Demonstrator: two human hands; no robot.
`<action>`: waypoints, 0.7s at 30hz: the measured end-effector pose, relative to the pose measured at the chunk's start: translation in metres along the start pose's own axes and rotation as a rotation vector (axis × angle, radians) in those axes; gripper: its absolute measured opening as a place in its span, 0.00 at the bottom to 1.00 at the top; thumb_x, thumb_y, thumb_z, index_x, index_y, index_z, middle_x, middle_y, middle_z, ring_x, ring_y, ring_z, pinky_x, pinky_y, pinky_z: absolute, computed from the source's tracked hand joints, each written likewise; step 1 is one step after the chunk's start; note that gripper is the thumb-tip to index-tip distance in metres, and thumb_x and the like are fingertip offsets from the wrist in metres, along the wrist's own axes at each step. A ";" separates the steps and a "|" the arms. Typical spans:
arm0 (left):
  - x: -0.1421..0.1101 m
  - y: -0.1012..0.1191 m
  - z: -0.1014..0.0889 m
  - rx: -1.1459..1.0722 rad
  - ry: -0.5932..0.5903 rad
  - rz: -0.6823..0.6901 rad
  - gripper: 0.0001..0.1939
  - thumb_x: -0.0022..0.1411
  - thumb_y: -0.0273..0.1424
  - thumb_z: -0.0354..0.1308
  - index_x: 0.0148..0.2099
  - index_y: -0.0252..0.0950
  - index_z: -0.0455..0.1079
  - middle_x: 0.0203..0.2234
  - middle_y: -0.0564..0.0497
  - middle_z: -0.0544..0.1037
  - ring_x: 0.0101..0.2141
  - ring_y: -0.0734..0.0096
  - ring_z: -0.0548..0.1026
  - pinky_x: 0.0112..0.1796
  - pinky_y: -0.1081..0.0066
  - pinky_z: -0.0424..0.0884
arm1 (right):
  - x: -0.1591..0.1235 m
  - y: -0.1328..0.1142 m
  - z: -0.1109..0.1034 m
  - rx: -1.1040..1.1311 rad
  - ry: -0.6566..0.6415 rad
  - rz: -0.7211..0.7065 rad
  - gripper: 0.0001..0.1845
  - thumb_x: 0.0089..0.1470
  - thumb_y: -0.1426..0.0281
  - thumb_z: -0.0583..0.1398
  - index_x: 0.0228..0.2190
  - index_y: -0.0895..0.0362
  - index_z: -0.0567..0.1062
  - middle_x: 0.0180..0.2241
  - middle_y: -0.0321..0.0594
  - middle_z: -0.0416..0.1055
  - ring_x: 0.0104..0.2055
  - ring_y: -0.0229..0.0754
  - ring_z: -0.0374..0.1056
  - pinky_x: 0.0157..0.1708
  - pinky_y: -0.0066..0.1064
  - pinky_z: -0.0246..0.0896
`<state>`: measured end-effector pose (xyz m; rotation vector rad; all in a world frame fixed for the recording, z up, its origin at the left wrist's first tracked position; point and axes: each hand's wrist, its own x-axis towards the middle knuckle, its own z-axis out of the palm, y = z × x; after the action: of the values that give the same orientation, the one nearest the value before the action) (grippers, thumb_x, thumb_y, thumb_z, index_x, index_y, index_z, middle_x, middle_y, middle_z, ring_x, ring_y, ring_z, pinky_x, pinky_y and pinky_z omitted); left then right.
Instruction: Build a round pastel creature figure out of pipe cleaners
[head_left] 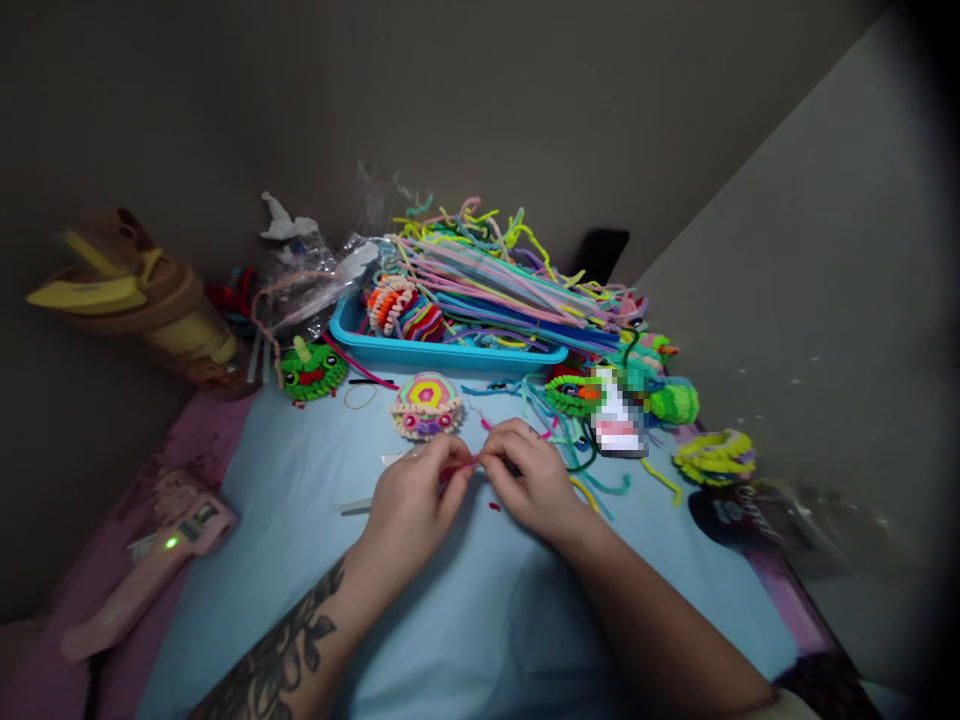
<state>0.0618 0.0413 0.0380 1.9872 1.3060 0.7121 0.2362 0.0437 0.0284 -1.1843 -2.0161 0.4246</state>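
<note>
My left hand (416, 495) and my right hand (534, 482) meet over the light blue cloth (450, 640), fingertips almost touching. Between them is a short magenta pipe cleaner (460, 466), pinched by both; most of it is hidden by my fingers. Just beyond my left hand sits a round figure of coiled pipe cleaners (426, 408), with a pink, yellow and green top and a beige rim. Small dark red bits (494, 506) lie on the cloth below my fingertips. A translucent glue stick (355, 507) pokes out beside my left hand.
Behind is a blue tray (450, 352) under a heap of pastel pipe cleaners (510, 280). A green figure (313, 375) stands left, a yellow coiled piece (716, 458) right. A pink glue gun (176, 545) shows a green light. A lidded cup (169, 320) stands far left.
</note>
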 end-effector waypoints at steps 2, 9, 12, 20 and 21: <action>-0.001 0.000 0.001 -0.018 0.023 -0.003 0.02 0.62 0.30 0.53 0.39 0.40 0.63 0.31 0.54 0.76 0.33 0.67 0.75 0.33 0.70 0.66 | 0.000 -0.001 0.001 -0.008 0.018 0.004 0.06 0.55 0.76 0.55 0.27 0.55 0.68 0.30 0.40 0.68 0.35 0.41 0.66 0.35 0.31 0.62; 0.001 -0.006 -0.001 -0.119 0.010 -0.036 0.05 0.62 0.31 0.53 0.42 0.39 0.63 0.35 0.52 0.77 0.37 0.67 0.76 0.36 0.70 0.68 | 0.002 0.000 -0.001 0.050 0.010 -0.056 0.06 0.56 0.75 0.56 0.32 0.56 0.72 0.32 0.41 0.70 0.37 0.40 0.68 0.38 0.31 0.64; 0.002 -0.007 0.000 -0.128 0.011 -0.029 0.06 0.63 0.31 0.52 0.43 0.39 0.63 0.37 0.51 0.77 0.38 0.67 0.76 0.37 0.70 0.69 | 0.002 -0.001 -0.001 0.064 0.031 -0.059 0.07 0.56 0.76 0.56 0.35 0.56 0.74 0.33 0.42 0.70 0.37 0.40 0.68 0.37 0.31 0.65; 0.001 -0.001 0.003 0.226 0.083 0.083 0.07 0.63 0.29 0.52 0.44 0.38 0.67 0.34 0.49 0.77 0.36 0.62 0.75 0.35 0.66 0.70 | 0.001 -0.005 -0.002 0.041 0.102 0.018 0.05 0.52 0.77 0.60 0.29 0.56 0.75 0.32 0.40 0.66 0.37 0.40 0.66 0.37 0.31 0.64; 0.000 -0.002 0.003 0.246 0.097 0.092 0.07 0.63 0.28 0.52 0.44 0.38 0.67 0.34 0.49 0.77 0.36 0.62 0.75 0.35 0.65 0.70 | 0.001 -0.006 -0.002 0.039 0.099 0.034 0.05 0.52 0.77 0.60 0.29 0.56 0.76 0.31 0.40 0.67 0.36 0.40 0.66 0.36 0.31 0.64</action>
<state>0.0630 0.0416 0.0350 2.2454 1.4239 0.7288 0.2341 0.0413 0.0336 -1.1942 -1.8973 0.4118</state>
